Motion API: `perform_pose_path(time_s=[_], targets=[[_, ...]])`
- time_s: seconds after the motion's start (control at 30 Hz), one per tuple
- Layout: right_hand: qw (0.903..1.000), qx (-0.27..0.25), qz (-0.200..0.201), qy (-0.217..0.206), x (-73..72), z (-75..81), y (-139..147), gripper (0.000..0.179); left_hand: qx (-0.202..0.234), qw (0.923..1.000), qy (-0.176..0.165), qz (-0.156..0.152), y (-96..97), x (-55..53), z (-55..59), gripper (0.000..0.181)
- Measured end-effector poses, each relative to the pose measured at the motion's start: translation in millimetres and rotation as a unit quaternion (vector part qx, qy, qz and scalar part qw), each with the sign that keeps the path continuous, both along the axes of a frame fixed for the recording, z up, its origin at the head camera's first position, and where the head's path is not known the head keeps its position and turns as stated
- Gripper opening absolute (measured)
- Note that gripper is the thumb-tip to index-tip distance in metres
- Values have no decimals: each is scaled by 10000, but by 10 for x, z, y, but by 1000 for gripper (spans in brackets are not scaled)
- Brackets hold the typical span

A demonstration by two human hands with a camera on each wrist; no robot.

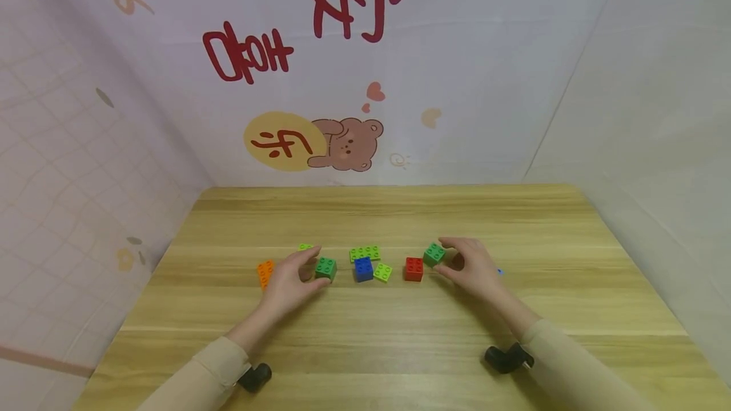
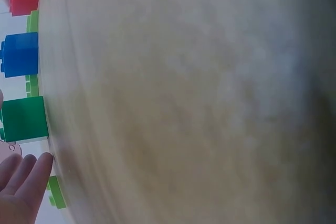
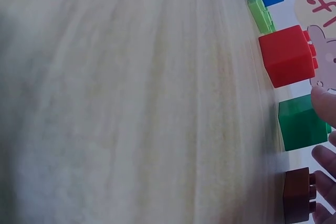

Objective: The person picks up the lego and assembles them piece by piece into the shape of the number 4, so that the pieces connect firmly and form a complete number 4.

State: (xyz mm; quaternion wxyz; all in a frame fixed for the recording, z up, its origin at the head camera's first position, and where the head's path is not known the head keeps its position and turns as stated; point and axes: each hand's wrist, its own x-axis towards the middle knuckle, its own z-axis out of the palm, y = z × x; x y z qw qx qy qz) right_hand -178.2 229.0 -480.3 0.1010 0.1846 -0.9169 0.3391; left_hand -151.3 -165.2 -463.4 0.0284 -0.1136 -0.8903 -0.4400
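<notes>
The left hand (image 1: 287, 283) (fingers parted, released) frames a green plastic cube (image 1: 326, 269) left on the wooden table (image 1: 365, 347); the right hand (image 1: 475, 266), likewise released, flanks another green plastic cube (image 1: 434, 254) right of a red plastic cube (image 1: 414, 269).

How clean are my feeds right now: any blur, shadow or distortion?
Head view: evenly lit, the green block by the left hand small but clear; left wrist: table washed out and blurry, dark at right, its far edge bowed, likely lens distortion; right wrist: table soft, dark at left, shadow beside the brown block, red block crisper.
</notes>
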Motion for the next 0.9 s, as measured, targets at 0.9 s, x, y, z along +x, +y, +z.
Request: perform_pose_path(time_s=[0.9], targets=[[9997,129,-167,-95,-27,-22,-46,53,471,9987,-119,-142,2,-24,-70,63]])
